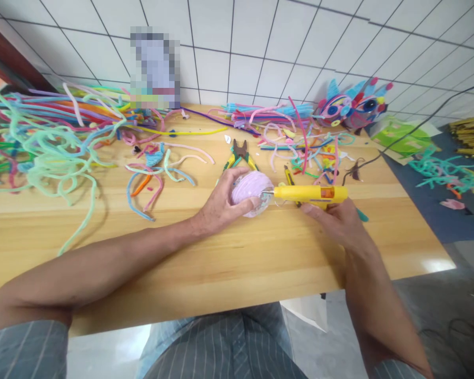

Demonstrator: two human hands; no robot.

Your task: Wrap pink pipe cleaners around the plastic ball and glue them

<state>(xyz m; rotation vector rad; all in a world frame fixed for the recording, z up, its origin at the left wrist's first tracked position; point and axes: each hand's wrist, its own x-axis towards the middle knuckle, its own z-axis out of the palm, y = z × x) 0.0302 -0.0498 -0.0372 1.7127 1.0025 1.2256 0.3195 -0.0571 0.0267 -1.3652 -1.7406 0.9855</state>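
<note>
My left hand [223, 202] is wrapped around a lilac ball [247, 188] that looks wound with fuzzy pipe cleaner, its right end pale and see-through. In my right hand [342, 221] is a yellow hot glue gun [304, 193], held level by its handle. The metal nozzle points left and meets the ball's right end; whether it touches cannot be made out. Behind the ball lie pliers [240, 152] with dark jaws and green-yellow handles. A yellow and black cutter [288, 176] sits partly hidden behind the glue gun.
Heaps of coloured pipe cleaners [59, 137] cover the table's left and back. Loose pieces [154, 168] lie nearer the middle. Two decorated figures [353, 108] stand back right, by a green package [403, 134]. A dark cord [414, 129] runs across the right side; a tiled wall [253, 52] stands behind.
</note>
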